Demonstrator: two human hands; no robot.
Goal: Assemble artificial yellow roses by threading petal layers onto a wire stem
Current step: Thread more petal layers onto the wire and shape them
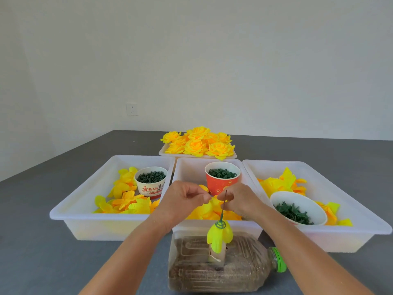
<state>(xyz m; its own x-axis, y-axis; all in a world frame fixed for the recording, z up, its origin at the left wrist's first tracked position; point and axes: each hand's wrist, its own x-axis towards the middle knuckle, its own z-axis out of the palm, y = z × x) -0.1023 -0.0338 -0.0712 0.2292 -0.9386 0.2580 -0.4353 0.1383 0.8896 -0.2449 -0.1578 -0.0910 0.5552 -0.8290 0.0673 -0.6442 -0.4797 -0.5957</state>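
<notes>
A thin wire stem (223,206) stands upright from a sand-filled plastic bottle (221,267) lying on its side. Low on the wire sit a green ring disc (220,225) and a drooping yellow petal layer (219,236). Just left of the wire's tip, my left hand (182,198) and my right hand (240,199) together pinch a yellow petal layer (213,202) by its edges. The wire's top crosses in front of my right hand's fingers.
Three white trays lie behind the bottle: the left tray (85,201) holds petals and a cup of green parts (151,182), the middle tray (191,167) a red cup of green rings (222,177), the right tray (340,209) petals and a white bowl (297,207). Finished roses (198,143) fill a far tray.
</notes>
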